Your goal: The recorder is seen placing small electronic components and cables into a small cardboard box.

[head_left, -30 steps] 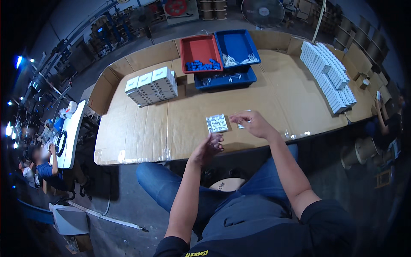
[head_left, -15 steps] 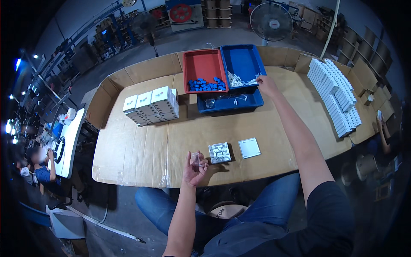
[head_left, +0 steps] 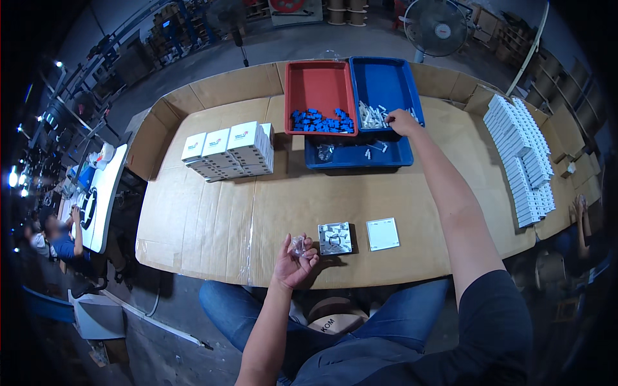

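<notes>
My left hand is raised near the table's front edge, fingers closed on a small clear plastic bag. Just to its right lies an open small box with a white square lid beside it. My right hand reaches far across the table into the blue tray, fingers down among the small white parts. What it pinches cannot be made out. A red tray with blue parts sits left of the blue one.
A lower blue tray holds a few loose pieces. Stacked white boxes stand at the left, and rows of flat white boxes line the right edge. The table is covered in cardboard. A fan stands behind; people sit at left and right.
My right hand left the small box near me and stretched out to the blue tray. My left hand rose slightly, keeping the clear bag.
</notes>
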Motion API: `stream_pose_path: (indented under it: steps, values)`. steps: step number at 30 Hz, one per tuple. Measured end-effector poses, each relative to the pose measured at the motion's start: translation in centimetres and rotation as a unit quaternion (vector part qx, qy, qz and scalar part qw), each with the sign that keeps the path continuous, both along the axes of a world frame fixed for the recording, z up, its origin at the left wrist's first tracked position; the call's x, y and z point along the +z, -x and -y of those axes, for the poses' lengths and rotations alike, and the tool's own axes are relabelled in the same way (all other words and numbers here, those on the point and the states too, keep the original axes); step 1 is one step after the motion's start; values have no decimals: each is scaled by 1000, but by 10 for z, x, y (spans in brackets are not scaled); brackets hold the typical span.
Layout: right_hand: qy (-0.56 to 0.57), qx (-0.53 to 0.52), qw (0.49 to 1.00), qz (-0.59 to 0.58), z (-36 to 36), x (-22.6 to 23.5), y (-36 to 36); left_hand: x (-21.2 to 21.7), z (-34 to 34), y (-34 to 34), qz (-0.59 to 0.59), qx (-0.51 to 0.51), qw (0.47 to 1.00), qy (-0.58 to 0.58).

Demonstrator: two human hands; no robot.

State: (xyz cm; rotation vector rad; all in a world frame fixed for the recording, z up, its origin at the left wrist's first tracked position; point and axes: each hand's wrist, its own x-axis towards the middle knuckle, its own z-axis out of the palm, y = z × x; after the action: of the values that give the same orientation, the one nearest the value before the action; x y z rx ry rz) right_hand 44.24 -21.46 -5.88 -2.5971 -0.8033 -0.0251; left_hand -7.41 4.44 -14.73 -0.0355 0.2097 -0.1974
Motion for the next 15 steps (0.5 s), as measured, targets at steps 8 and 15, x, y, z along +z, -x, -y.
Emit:
stream_pose_path:
  steps: [8, 15]
  values:
    - [14, -34, 998, -52, -37, 19, 14, -2, -5, 6, -4, 9, 1000, -10]
    - [12, -71, 988, 140, -37, 2, 16, -2, -2, 3, -4, 0, 1000, -23]
